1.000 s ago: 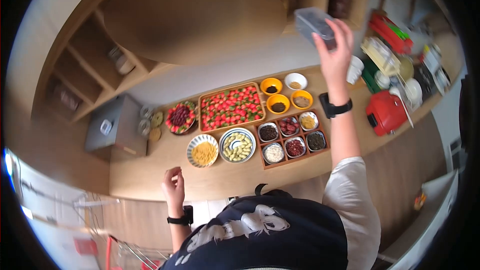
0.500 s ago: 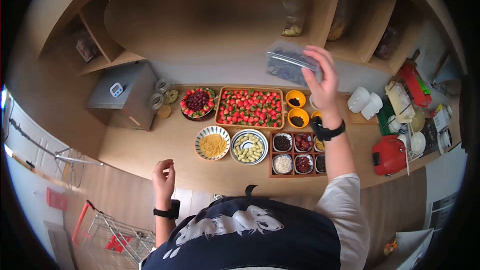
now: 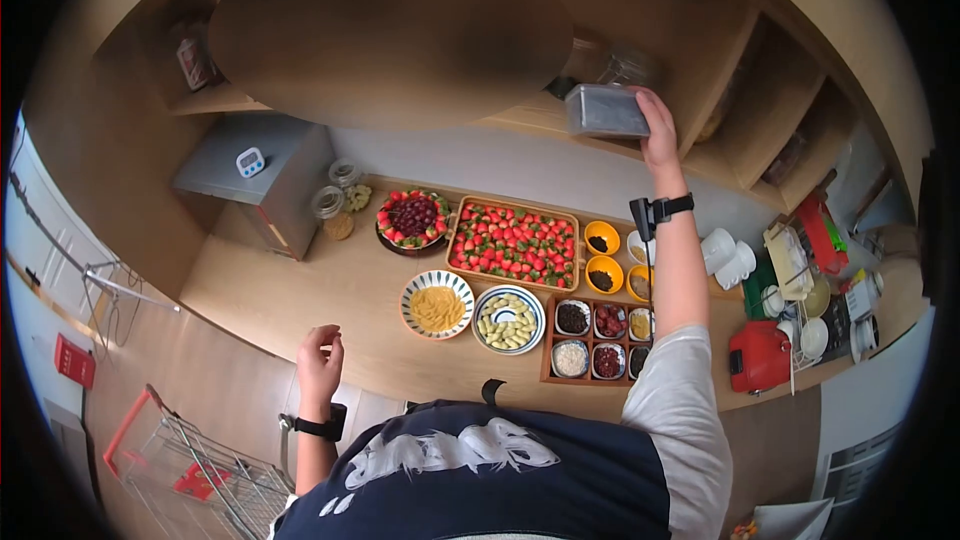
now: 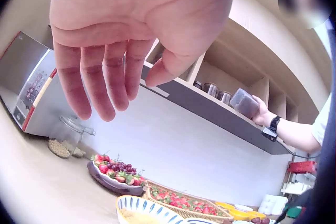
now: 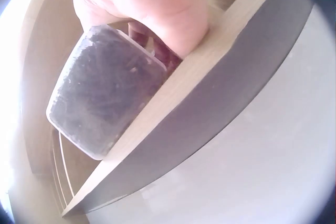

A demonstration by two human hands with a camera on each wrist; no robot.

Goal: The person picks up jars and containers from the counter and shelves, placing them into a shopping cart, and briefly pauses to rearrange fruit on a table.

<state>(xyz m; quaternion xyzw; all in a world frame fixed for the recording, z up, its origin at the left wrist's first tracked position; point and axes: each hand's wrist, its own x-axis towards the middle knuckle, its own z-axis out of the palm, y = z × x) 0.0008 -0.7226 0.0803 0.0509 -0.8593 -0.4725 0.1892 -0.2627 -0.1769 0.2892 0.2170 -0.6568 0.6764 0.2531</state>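
Observation:
My right hand [image 3: 660, 135] grips a clear plastic box [image 3: 610, 110] with dark contents at one end. In the right wrist view, the box [image 5: 105, 92] is level with the front edge [image 5: 157, 106] of the wall shelf and overlaps it. Thumb and fingers wrap its sides. Glass jars [image 4: 211, 88] stand on the shelf close by in the left wrist view. My left hand [image 3: 320, 360] hovers near the counter's front edge with nothing in it. Its fingers [image 4: 94, 85] hang relaxed, slightly bent.
On the counter [image 3: 300, 310] are a strawberry tray [image 3: 515, 245], a fruit bowl [image 3: 412, 220], two patterned bowls, yellow bowls [image 3: 603, 275] and a divided wooden box [image 3: 590, 345] of small dishes. A grey cabinet [image 3: 250, 180] stands left, a red appliance [image 3: 757, 355] right. A cart [image 3: 190, 455] is below left.
The plastic box in my right hand has moved from the far right to the wall shelf's edge, and its tilt has changed. My left hand stays low, loosely bent. The head view has shifted.

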